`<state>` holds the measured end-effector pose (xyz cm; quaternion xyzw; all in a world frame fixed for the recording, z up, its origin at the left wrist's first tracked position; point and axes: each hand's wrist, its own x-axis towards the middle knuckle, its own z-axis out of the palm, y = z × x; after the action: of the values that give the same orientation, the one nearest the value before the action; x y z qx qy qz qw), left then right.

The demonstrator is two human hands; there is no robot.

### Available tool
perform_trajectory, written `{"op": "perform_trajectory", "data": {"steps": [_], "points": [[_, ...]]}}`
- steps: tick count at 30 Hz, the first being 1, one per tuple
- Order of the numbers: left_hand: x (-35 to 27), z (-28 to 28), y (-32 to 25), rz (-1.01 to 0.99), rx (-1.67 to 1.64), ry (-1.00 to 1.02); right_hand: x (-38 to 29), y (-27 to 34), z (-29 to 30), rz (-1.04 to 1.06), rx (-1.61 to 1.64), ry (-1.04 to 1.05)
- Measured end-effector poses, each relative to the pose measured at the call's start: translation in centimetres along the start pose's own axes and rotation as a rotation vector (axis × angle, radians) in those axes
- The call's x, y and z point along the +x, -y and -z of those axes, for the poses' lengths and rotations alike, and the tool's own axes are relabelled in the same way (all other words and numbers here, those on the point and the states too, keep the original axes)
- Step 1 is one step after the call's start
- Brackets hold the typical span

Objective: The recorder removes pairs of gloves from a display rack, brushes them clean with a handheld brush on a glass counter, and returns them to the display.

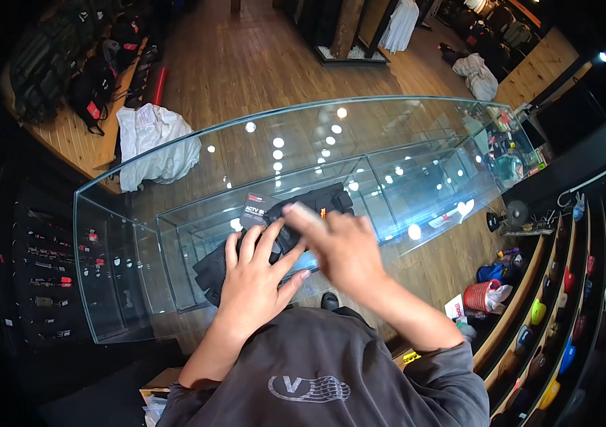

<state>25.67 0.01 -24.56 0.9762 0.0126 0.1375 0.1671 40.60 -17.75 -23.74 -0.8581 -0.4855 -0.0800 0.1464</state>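
Observation:
A black fabric item (329, 193), perhaps a strap or belt pack, lies at a slant across the glass display counter (420, 187). It has mesh-like panels and a small orange mark. A dark printed tag (254, 209) sticks out from its far side. My left hand (254, 275) rests over the middle of the item with its fingers spread, and no grip on it is seen. My right hand (348, 256) is blurred over the item's right part, its fingers close to those of the left. Both hands hide the item's middle, and whether the right one holds anything is unclear.
Left of the counter stands a white sack (156, 147), near a wooden shelf with backpacks (92, 93). Small goods fill the counter's right end (505, 144). Shelves of caps (537, 312), a red basket (481, 296) and a small fan (516, 213) stand at my right.

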Motion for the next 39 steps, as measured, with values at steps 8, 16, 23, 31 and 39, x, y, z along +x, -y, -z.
{"op": "perform_trajectory", "data": {"steps": [8, 16, 23, 31, 39], "points": [[-0.1, 0.0, 0.2, -0.014, -0.012, 0.017, -1.0, 0.8, 0.0, 0.005, 0.098, -0.050], [0.0, 0.2, 0.0, -0.033, -0.026, -0.045, -0.1, -1.8, 0.9, 0.000, 0.005, -0.147], [-0.3, 0.1, 0.0, -0.008, -0.041, -0.079, 1.8, -5.3, 1.7, -0.169, -0.035, -0.187], [0.0, 0.0, 0.3, 0.023, -0.077, -0.119, 3.9, -7.3, 1.9, 0.130, 0.118, -0.135], [0.0, 0.3, 0.0, 0.102, -0.171, -0.103, 7.1, -9.6, 2.0, 0.317, 0.138, -0.022]]}}
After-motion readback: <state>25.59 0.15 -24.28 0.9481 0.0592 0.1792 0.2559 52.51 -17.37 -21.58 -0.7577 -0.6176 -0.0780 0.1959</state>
